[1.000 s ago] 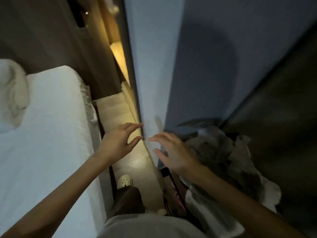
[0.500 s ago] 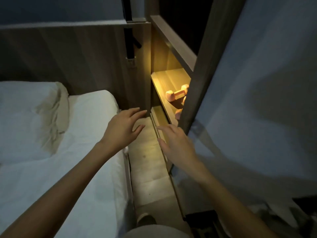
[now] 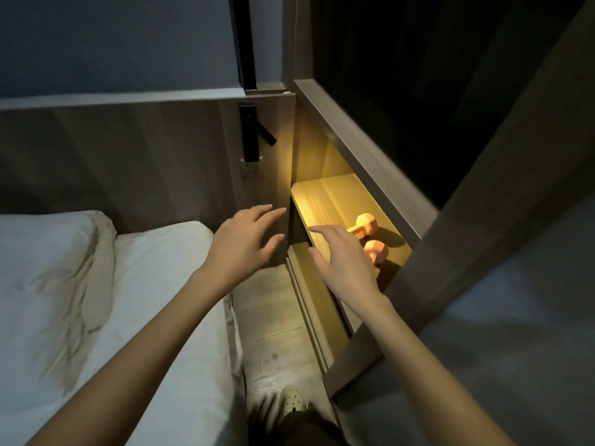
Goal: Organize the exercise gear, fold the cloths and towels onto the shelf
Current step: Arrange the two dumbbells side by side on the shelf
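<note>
**A:** Two hands at work. Is either holding anything?

**B:** Neither. At lower centre a shoe (image 3: 291, 399) stands on the floor (image 3: 273, 317), with the bed (image 3: 145, 300) to its left. Above it, the left hand (image 3: 244, 243) is spread loose and empty. The right hand (image 3: 344, 268), fingers straight and empty too, reaches toward the lit shelf (image 3: 331, 194).

**A:** Where is the gear?

**B:** Centre right, on that shelf. The near dumbbell (image 3: 377, 249) is just past the right hand, and the far dumbbell (image 3: 366, 222) lies behind it. I'd grip one handle at a time, lift it clear, and line both up at the back. That leaves the front for folded towels, though none are in view.
</note>
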A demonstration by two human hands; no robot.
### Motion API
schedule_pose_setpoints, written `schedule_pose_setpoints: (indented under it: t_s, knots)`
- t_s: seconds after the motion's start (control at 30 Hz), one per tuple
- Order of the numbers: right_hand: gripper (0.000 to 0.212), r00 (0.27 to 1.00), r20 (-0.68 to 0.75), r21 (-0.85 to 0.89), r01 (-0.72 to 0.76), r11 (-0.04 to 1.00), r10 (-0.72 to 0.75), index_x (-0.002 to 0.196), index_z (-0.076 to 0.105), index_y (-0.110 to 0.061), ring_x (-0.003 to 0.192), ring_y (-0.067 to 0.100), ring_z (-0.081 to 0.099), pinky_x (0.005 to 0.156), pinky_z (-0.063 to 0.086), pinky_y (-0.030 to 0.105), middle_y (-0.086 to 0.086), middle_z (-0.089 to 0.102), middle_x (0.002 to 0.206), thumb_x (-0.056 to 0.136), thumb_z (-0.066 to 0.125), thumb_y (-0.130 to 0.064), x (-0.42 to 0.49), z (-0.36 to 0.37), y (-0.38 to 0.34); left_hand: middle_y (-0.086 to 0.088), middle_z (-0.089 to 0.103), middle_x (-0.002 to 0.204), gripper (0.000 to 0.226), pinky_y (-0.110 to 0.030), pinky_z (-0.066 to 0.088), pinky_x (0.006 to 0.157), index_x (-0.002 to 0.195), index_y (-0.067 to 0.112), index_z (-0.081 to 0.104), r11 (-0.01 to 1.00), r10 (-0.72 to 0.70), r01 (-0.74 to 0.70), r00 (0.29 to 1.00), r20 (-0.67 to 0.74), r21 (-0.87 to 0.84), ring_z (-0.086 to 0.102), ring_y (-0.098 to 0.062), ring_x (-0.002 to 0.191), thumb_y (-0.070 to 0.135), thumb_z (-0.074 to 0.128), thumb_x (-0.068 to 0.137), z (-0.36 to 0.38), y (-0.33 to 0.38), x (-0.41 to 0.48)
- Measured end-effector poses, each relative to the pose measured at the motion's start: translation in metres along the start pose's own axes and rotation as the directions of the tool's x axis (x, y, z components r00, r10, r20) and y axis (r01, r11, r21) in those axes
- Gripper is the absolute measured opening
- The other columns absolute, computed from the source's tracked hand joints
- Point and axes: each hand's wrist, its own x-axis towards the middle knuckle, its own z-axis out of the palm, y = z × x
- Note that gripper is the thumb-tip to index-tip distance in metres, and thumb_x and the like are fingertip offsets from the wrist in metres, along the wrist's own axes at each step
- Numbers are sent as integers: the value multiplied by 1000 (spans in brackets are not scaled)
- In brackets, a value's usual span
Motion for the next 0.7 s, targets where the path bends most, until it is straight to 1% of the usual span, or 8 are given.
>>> schedule_pose_setpoints:
  t_s: [0.1, 0.23, 0.4, 0.57, 0.7]
  knots:
    - [40, 1000, 21, -6, 1, 1000, -1, 134, 50, -29, 124, 9, 47, 95, 45, 25, -8, 50, 137, 95, 55, -34, 40, 12, 10, 6, 44, 145, 51, -36, 41, 102, 144, 32, 39, 1000, -17, 17, 1000, 16, 4, 42, -15, 132, 43, 49, 95, 10, -15, 38]
    - [39, 997, 45, 30, -59, 998, 57, 134, 50, -30, 124, 9, 47, 94, 45, 25, -8, 50, 137, 95, 54, -34, 84, 30, 21, 6, 45, 145, 51, -35, 42, 103, 144, 32, 39, 1000, -26, 25, 998, 52, 3, 42, -15, 132, 43, 49, 95, 21, -35, 81]
    - [37, 993, 64, 34, -103, 994, 100, 132, 51, -31, 122, 10, 49, 93, 46, 26, -8, 52, 135, 95, 55, -33, 126, 55, 39, 7, 45, 144, 50, -34, 42, 102, 144, 32, 38, 1000, 5, -2, 994, 112, -27, 42, -15, 131, 42, 48, 96, 42, -58, 129]
    - [36, 985, 35, -29, -167, 986, 168, 130, 51, -32, 120, 10, 50, 88, 47, 26, -9, 54, 131, 94, 55, -33, 152, 81, 70, 4, 44, 145, 49, -36, 42, 105, 145, 29, 37, 989, 133, -116, 965, 227, -88, 42, -15, 131, 39, 47, 97, 80, -72, 175]
    - [37, 954, -12, -61, -298, 953, 298, 130, 51, -32, 121, 10, 50, 89, 48, 26, -9, 53, 133, 94, 56, -32, 162, 105, 92, 2, 41, 148, 50, -38, 41, 105, 146, 28, 35, 959, 281, -251, 896, 344, -129, 41, -17, 133, 39, 45, 98, 118, -83, 223]
